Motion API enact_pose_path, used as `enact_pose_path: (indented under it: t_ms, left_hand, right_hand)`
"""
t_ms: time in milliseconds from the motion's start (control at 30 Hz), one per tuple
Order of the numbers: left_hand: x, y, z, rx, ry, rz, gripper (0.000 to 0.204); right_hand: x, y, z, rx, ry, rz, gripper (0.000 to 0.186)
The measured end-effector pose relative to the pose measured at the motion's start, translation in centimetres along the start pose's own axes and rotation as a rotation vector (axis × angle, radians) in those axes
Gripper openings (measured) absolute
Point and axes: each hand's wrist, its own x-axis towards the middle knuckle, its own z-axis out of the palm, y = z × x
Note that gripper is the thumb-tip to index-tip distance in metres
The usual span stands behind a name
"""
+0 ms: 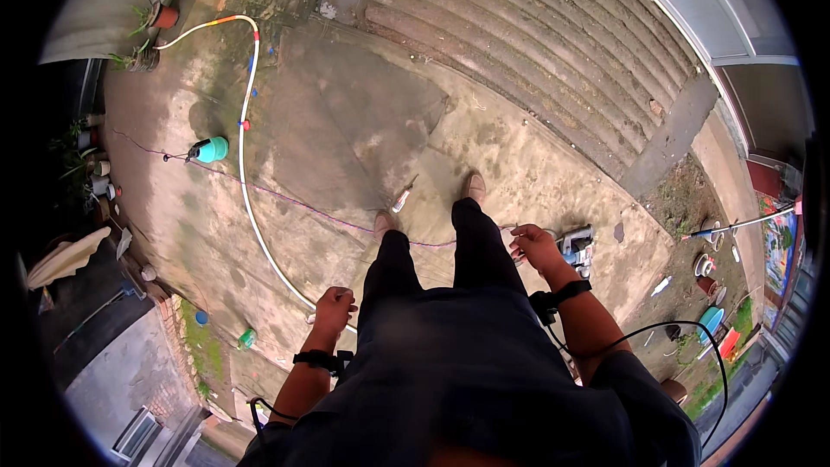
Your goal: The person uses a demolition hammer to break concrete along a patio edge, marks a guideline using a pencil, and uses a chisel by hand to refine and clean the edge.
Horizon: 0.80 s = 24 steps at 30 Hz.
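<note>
My left hand (333, 310) hangs beside my left thigh, its fingers loosely bent with nothing seen in them. Close to it, a pale hose (252, 199) runs over the concrete. Off my right thigh is my right hand (535, 247), fingers slightly curled and apart, also without anything visible in it. Just beyond that hand, partly covered by it and the forearm, a grey and silver machine (577, 249) stands on the ground. A small white tube with a thin dark tip (402, 199) lies near my left shoe. A purplish cord (303, 205) passes by my feet.
A teal pump sprayer (210, 150) lies at the left. Ridged steps or slabs (519, 43) fill the far right. Potted plants (162, 15) stand by the far left wall. At the right are pots (705, 265), a white bottle (661, 285) and a long pole (739, 223).
</note>
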Motion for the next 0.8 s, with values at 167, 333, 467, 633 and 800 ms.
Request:
enact_pose_path:
  t_ms: [167, 333, 467, 633, 800]
  left_hand:
    - [-2.1, 4.8, 3.0, 0.025, -0.022, 0.104, 0.030]
    - [-2.4, 7.0, 3.0, 0.055, -0.033, 0.142, 0.032]
    - [-1.3, 7.6, 1.0, 0.096, -0.047, 0.208, 0.032]
    - [0.9, 9.4, -2.9, 0.208, -0.117, 0.283, 0.032]
    - [3.2, 10.2, -9.0, 0.287, -0.116, 0.347, 0.033]
  right_hand:
    - [-0.4, 0.5, -6.2, 0.062, 0.122, 0.022, 0.024]
    - [-1.7, 2.1, -8.5, 0.138, 0.190, 0.014, 0.025]
    - [-3.5, 3.8, -6.9, 0.202, 0.232, 0.002, 0.025]
    - [-6.1, 7.5, -2.1, 0.297, 0.314, -0.047, 0.026]
    - [-9.8, 12.2, 6.0, 0.398, 0.417, -0.025, 0.026]
